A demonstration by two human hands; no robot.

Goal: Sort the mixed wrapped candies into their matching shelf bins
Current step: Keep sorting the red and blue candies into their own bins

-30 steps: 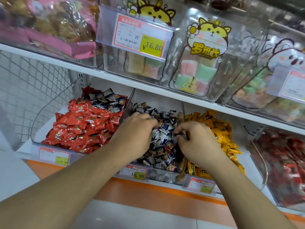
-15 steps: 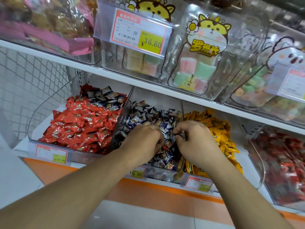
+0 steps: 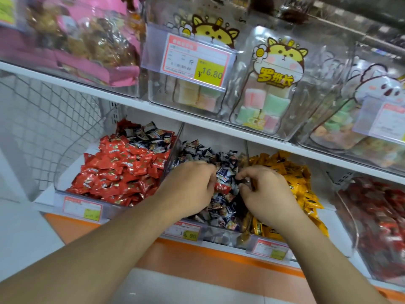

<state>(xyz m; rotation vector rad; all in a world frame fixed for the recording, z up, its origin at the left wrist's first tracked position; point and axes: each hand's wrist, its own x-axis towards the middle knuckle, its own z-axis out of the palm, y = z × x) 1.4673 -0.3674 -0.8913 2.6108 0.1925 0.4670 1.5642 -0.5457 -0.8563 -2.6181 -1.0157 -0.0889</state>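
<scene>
Candies remain mixed: left hand point(image 3: 192, 189) pinches 1 red candy point(image 3: 221, 188) in the dark bin point(image 3: 219, 234); right hand point(image 3: 266, 194) curls among wrappers, sorting unfinished.

1. The light is bright, even and soft, with only weak shadows under the upper shelf point(image 3: 153, 110).
2. White glare streaks the clear bins point(image 3: 324, 88) on that shelf, washing out what lies behind.
3. Motion blur softens the whole view; the small print on the price tag point(image 3: 195, 60) is unreadable.
4. The wide lens bends the shelf lines and stretches the forearms at the lower corners.
5. The far right and top left edges are haziest.
</scene>
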